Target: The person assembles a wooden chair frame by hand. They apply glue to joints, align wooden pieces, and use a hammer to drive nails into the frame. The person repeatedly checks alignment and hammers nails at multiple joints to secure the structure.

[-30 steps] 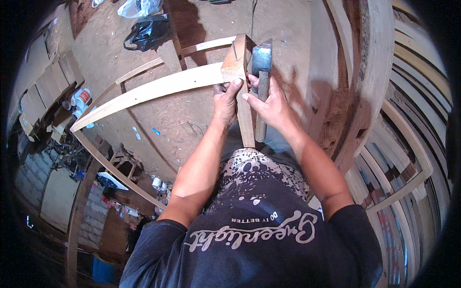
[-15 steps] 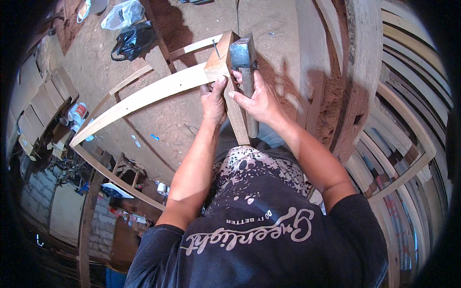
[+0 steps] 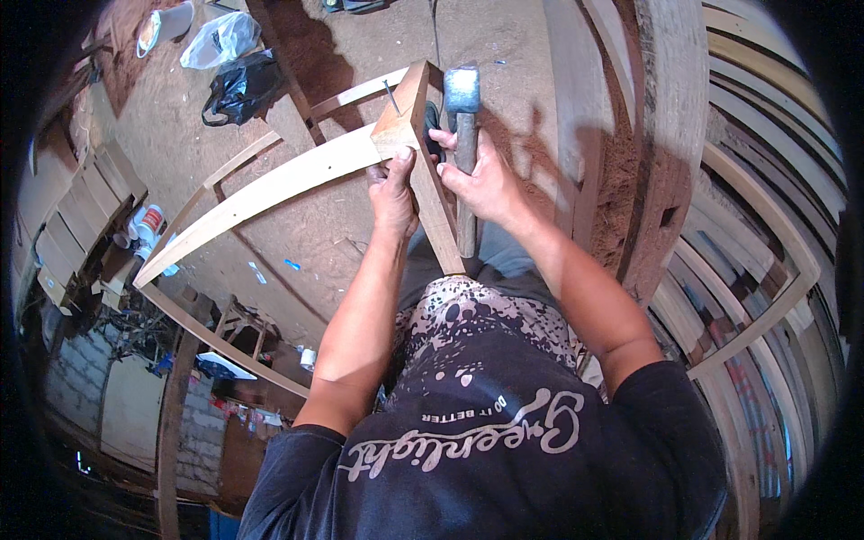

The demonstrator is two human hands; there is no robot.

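Note:
My left hand point(image 3: 393, 193) is closed around the corner of a pale wooden frame, its thumb pressed on the joint. There a curved rail point(image 3: 270, 184) meets a tapered wooden leg point(image 3: 436, 211), whose lower end reaches my lap. Out of the leg's top face sticks a nail point(image 3: 391, 97), tilted and only partly sunk in. Just right of the leg, my right hand point(image 3: 490, 184) holds a hammer point(image 3: 463, 90) by its wooden handle, thumb and fingers on either side. The hammer's head is up, beside the leg's top and apart from the nail.
Thick timber beams point(image 3: 661, 171) and stacked curved wood pieces point(image 3: 765, 135) line the right side. On the floor at the upper left lie a black plastic bag point(image 3: 243, 88), a clear bag point(image 3: 220, 40) and a white bucket point(image 3: 166, 25). Wooden boards point(image 3: 85, 202) stand at far left.
The hammer has shifted slightly right, away from the leg, and its head has turned to show a brighter face. My right fingers have closed more on the handle. My left hand keeps its hold.

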